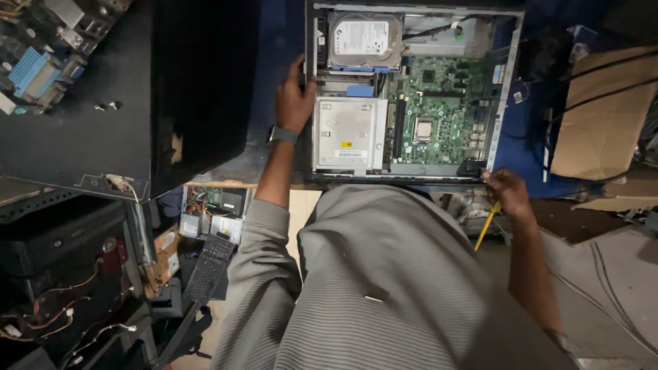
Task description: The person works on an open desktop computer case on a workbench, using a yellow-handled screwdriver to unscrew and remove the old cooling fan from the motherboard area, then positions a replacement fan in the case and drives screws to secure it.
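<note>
From my feed I look straight down on an opened computer case [504,62] lying flat on a counter [233,168] covered in dark blue. My left hand [293,96] grips the case's left wall, fingers [296,67] curled over the rim. My right hand [506,192] sits at the case's near right corner, fingers clamped on a yellow-handled screwdriver [486,226] that points down and away from the case. Inside I see a green motherboard [439,103], a silver hard drive [365,40] at the far left and a grey optical drive [348,133] just below it. A black panel [123,89] covers the left of the counter. Flattened cardboard [603,113] lies to the right. Below the counter, a keyboard [205,267] and loose wired parts crowd the floor.
</note>
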A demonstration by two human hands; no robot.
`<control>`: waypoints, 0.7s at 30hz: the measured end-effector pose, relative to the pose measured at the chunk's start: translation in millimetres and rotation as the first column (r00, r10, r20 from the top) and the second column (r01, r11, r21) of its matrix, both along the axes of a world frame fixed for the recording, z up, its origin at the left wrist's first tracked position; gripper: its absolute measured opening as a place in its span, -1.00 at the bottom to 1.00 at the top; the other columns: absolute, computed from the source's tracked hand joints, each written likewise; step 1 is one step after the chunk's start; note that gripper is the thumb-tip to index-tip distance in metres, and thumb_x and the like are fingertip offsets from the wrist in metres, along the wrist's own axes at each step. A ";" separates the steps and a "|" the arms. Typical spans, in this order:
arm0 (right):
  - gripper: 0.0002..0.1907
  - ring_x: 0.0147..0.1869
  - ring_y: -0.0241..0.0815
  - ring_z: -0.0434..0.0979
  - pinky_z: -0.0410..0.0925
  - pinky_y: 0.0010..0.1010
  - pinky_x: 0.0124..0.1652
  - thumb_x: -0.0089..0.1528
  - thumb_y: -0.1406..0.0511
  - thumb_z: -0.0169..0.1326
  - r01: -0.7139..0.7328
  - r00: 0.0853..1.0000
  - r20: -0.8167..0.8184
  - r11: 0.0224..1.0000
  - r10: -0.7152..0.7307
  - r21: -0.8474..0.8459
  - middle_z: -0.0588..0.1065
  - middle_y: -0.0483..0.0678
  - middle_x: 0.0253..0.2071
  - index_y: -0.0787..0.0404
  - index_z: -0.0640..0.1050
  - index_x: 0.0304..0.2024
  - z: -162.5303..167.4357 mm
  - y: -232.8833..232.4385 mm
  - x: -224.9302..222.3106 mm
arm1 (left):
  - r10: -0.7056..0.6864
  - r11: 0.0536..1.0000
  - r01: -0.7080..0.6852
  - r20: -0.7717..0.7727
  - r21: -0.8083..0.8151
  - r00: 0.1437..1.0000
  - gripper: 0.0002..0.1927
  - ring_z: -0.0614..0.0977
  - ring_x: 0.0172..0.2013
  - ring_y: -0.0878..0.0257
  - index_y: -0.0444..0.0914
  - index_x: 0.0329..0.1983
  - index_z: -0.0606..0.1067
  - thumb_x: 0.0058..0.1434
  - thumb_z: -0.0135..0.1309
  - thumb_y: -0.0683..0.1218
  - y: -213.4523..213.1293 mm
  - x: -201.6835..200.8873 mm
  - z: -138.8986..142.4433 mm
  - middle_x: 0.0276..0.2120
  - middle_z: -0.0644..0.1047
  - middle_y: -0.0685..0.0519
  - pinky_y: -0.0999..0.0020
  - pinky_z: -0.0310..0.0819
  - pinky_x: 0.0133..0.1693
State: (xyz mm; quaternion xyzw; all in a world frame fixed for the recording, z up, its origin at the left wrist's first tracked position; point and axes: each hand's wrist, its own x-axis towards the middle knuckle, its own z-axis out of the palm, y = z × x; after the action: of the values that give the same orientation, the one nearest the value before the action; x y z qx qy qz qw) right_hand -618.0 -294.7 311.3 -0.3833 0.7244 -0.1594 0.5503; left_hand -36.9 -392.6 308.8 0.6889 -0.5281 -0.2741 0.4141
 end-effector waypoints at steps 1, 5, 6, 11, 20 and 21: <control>-0.66 -0.61 -0.28 0.32 0.22 -0.40 -0.58 0.30 0.17 0.22 0.001 1.000 0.015 1.000 -0.001 0.000 0.37 -0.09 -0.57 0.25 0.40 -0.33 -1.0 -0.1 -1.2 | 0.017 0.998 -0.016 -0.012 0.065 1.000 -0.46 0.70 -0.30 -0.17 -0.14 0.35 0.38 0.31 0.18 -0.04 -0.4 -1.3 -0.6 -0.18 0.64 -0.29 0.04 0.53 -0.30; -0.68 -0.61 -0.28 0.32 0.20 -0.40 -0.57 0.29 0.16 0.22 0.009 0.999 0.040 1.000 -0.008 -0.006 0.38 -0.09 -0.57 0.23 0.43 -0.34 -1.1 0.1 -2.8 | 0.026 0.997 -0.014 -0.148 0.078 0.989 -0.46 0.74 -0.18 -0.01 -0.18 0.35 0.37 0.31 0.14 -0.03 -0.6 -0.2 -14.9 -0.07 0.65 -0.22 0.14 0.57 -0.16; -0.69 -0.60 -0.28 0.33 0.19 -0.40 -0.56 0.29 0.16 0.22 0.008 0.999 0.038 1.000 -0.008 -0.004 0.38 -0.09 -0.57 0.22 0.44 -0.34 -0.6 0.3 -2.4 | 0.013 1.000 -0.008 -0.206 0.023 0.979 -0.46 0.76 -0.10 0.05 -0.20 0.35 0.35 0.32 0.12 -0.03 3.2 1.3 -20.6 0.01 0.65 -0.20 0.19 0.61 -0.07; -0.62 -0.57 -0.29 0.32 0.20 -0.37 -0.55 0.29 0.15 0.25 -0.012 0.999 -0.046 1.000 0.012 -0.002 0.37 -0.10 -0.56 0.25 0.41 -0.40 2.3 2.0 -0.7 | -0.014 1.000 0.017 -0.570 0.000 0.822 -0.37 0.14 0.51 0.09 -0.32 0.53 0.15 0.54 -0.15 0.12 25.9 15.4 -47.5 0.51 0.18 -0.11 0.28 -0.09 0.46; -0.64 -0.54 -0.30 0.36 0.25 -0.40 -0.51 0.32 0.11 0.19 -0.221 0.966 -0.133 0.975 0.221 0.014 0.39 -0.09 -0.58 0.21 0.44 -0.39 -4.4 -3.0 -5.5 | 0.025 0.999 -0.038 -0.820 0.004 0.572 -0.30 -0.01 0.56 0.14 -0.37 0.57 0.05 0.55 -0.29 0.16 54.6 -23.6 -63.1 0.57 0.05 -0.06 0.30 -0.26 0.51; -0.64 -0.52 -0.31 0.36 0.25 -0.41 -0.50 0.33 0.11 0.19 -0.248 0.957 -0.159 0.969 0.244 -0.005 0.40 -0.10 -0.57 0.21 0.44 -0.38 -4.1 -2.1 -5.7 | 0.026 0.999 -0.049 -0.811 -0.004 0.584 -0.30 -0.01 0.55 0.14 -0.38 0.56 0.07 0.54 -0.28 0.17 53.7 -23.4 -62.9 0.56 0.06 -0.08 0.30 -0.26 0.50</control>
State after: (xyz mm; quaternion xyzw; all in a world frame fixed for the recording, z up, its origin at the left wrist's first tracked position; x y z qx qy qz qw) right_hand -623.7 -296.8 307.2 -0.4888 0.7101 -0.0680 0.5022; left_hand -60.3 -338.9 245.9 0.4940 -0.2705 -0.5420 0.6237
